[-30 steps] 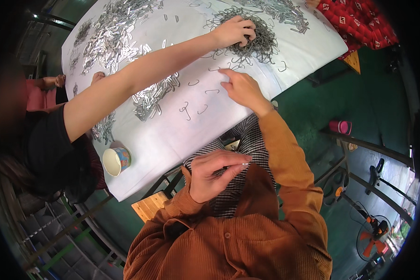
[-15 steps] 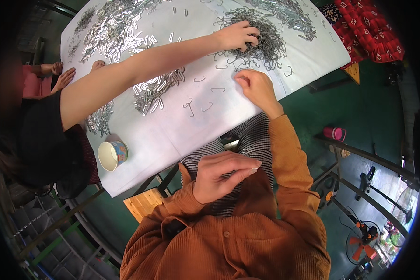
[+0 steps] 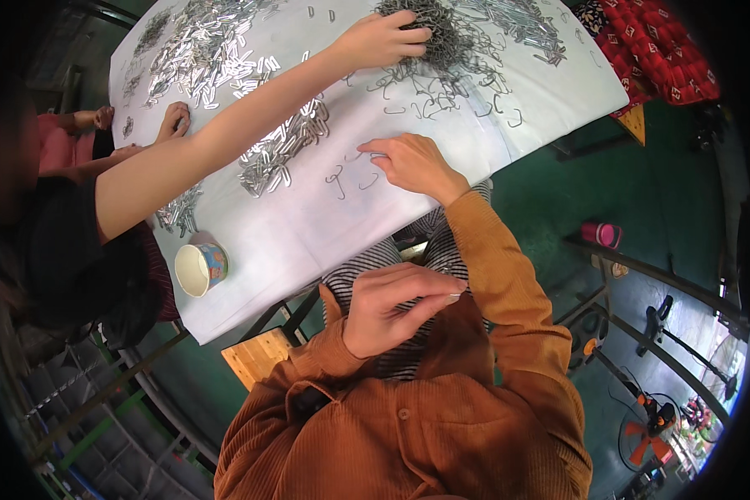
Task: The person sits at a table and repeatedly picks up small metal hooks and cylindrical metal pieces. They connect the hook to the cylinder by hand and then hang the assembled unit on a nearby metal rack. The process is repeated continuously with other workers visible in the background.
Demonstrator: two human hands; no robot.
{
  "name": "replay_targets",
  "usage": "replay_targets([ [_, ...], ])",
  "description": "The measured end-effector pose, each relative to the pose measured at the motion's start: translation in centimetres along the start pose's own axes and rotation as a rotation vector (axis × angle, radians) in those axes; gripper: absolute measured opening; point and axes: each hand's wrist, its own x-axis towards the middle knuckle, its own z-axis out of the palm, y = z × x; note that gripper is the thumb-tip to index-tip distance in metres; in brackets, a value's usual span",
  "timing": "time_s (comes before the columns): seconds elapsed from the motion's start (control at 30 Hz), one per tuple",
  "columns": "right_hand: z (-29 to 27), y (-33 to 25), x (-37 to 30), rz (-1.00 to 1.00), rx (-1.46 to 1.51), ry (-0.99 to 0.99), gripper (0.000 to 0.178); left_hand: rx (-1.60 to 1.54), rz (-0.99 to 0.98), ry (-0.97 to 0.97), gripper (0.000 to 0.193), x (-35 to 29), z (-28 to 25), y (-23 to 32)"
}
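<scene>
My left hand (image 3: 398, 307) is raised over my lap in front of the brown shirt. Its thumb and fingers pinch a small shiny metal piece (image 3: 454, 295), mostly hidden, so its exact kind is unclear. My right hand (image 3: 412, 167) rests low over the white-covered table (image 3: 308, 233). Its index finger stretches toward the left, thumb apart below it, with the fingertip at a thin bent wire partly hidden by the hand. Loose bent wire hooks (image 3: 335, 180) lie just left of these fingers. Farther off is a tangled heap of wire hooks (image 3: 454, 62).
A co-worker's arm (image 3: 225, 137) crosses the table from the left, its hand (image 3: 383, 40) on the hook heap. Piles of shiny metal clips (image 3: 287, 146) lie left of centre. A paper cup (image 3: 200, 268) stands near the front-left edge. Another hand (image 3: 173, 122) rests farther back.
My right hand has moved left from beside the hook heap to the loose hooks, index finger now extended. The co-worker's hand has shifted left and away on the heap. My left hand stays nearly still.
</scene>
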Motion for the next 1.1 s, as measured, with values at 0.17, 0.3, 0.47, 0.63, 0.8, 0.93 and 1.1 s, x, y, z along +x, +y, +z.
replay_targets([
  [0.17,-1.6,2.8,-1.6,0.345,-0.046,0.25,0.036,-0.034,0.034,0.006,0.016,0.0,0.3,-0.4],
  [0.3,-3.6,3.7,-2.2,0.56,-0.096,0.288,0.032,-0.039,0.044,-0.007,0.017,0.0,0.3,-0.5],
  [0.47,-2.2,7.4,-3.2,0.403,0.232,0.48,0.015,-0.044,0.057,-0.002,0.016,0.1,0.3,-0.4],
  [0.63,-1.6,8.4,-3.3,0.469,0.645,0.641,0.009,-0.037,0.065,0.007,0.015,-0.1,0.4,-0.4],
  [0.8,-1.4,6.9,-3.9,0.446,0.449,0.608,0.008,-0.043,0.098,0.017,0.017,-0.3,0.5,-0.6],
  [0.93,-1.2,5.3,-4.5,0.417,0.305,0.597,0.007,-0.042,0.093,0.01,0.016,-0.3,0.6,-0.5],
  [1.1,-1.3,2.8,-4.2,0.091,0.14,0.407,0.012,-0.024,0.034,-0.006,0.015,-0.3,0.7,-0.3],
])
